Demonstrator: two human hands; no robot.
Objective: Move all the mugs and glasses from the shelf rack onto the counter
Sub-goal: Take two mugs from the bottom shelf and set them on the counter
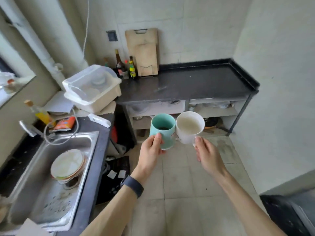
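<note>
You are carrying two mugs, the green mug tight in your left hand and the white mug in your right hand, so next lift both up and set them near the front edge of the black bench.

- Two hands: a left hand and a right hand.
- Two mugs: one teal mug and one white mug.
- Two wooden cutting boards against the wall.
- One sink, with one stack of plates in it; their number is unclear.
- One lidded plastic bin.
- One dark counter.
- One wristband.
- Several bottles in the corner, too crowded to count exactly.
</note>
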